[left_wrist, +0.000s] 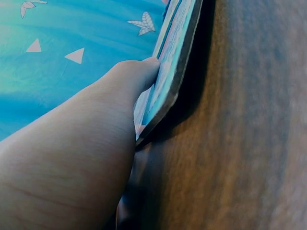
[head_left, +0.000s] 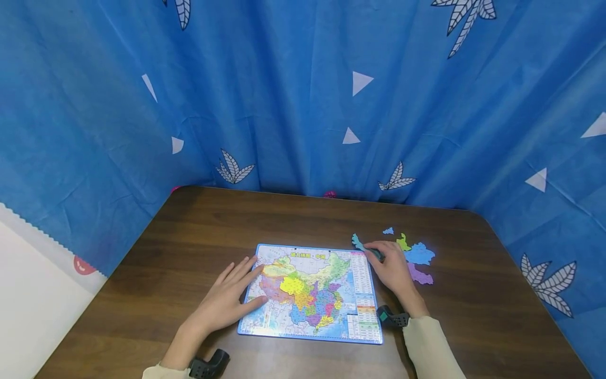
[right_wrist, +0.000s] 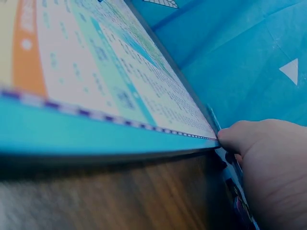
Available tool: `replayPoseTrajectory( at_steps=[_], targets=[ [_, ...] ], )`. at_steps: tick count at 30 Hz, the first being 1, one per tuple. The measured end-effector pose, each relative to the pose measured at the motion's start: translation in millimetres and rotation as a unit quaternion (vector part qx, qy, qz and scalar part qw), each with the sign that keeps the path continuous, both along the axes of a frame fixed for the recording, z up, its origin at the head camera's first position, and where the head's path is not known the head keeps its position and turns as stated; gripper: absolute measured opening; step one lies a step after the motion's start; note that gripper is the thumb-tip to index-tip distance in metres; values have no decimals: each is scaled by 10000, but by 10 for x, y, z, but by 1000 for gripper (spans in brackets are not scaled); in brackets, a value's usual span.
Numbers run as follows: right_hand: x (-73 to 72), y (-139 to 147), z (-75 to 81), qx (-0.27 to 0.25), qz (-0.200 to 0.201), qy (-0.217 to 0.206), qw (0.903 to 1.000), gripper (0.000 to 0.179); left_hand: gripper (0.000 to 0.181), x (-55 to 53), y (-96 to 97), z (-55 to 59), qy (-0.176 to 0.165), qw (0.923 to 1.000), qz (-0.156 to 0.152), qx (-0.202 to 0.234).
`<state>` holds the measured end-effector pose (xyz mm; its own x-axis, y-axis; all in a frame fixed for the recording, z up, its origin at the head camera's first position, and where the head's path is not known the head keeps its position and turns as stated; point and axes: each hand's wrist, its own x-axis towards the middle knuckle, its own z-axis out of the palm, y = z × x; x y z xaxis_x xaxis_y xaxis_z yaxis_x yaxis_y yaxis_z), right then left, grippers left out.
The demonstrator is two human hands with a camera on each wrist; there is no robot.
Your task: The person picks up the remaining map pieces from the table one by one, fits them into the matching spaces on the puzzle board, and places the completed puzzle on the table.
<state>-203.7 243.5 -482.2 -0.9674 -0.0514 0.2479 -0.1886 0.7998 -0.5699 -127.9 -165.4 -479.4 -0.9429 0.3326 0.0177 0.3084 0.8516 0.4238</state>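
Note:
A map puzzle board (head_left: 364,287) with a blue rim lies flat on the table, its coloured regions in the middle. On its left edge rests my left hand (head_left: 232,297), fingers spread and thumb over the lower left part. The left wrist view shows the thumb (left_wrist: 141,72) against the board's edge. By the upper right corner, my right hand (head_left: 392,268) pinches a teal map puzzle piece (head_left: 357,242); part of it sticks out past the fingertips, the rest is covered. In the right wrist view the thumb (right_wrist: 230,136) meets the board's corner, and the piece appears edge-on.
Right of the right hand lie loose puzzle pieces: a small blue one (head_left: 388,230), a green one (head_left: 403,242), a large blue one (head_left: 420,254) and a purple one (head_left: 420,275). Behind the brown wooden table (head_left: 213,210) hangs a blue curtain (head_left: 293,105).

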Motion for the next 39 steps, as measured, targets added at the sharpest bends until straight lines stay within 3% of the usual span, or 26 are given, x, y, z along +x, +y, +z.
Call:
replayPoseTrajectory(
  at_steps=[14,25,39],
  targets=[
    [-19,-102,19,-83,155,647,9977,22,79,23,1,30,-55,10000,5,54],
    [49,-246,89,-158,256,160,9994,22,75,26,9,10,42,9999,-64,134],
    [92,-433,156,-193,505,102,9985,19,77,26,1,19,-11,10000,-13,51]
  ],
)
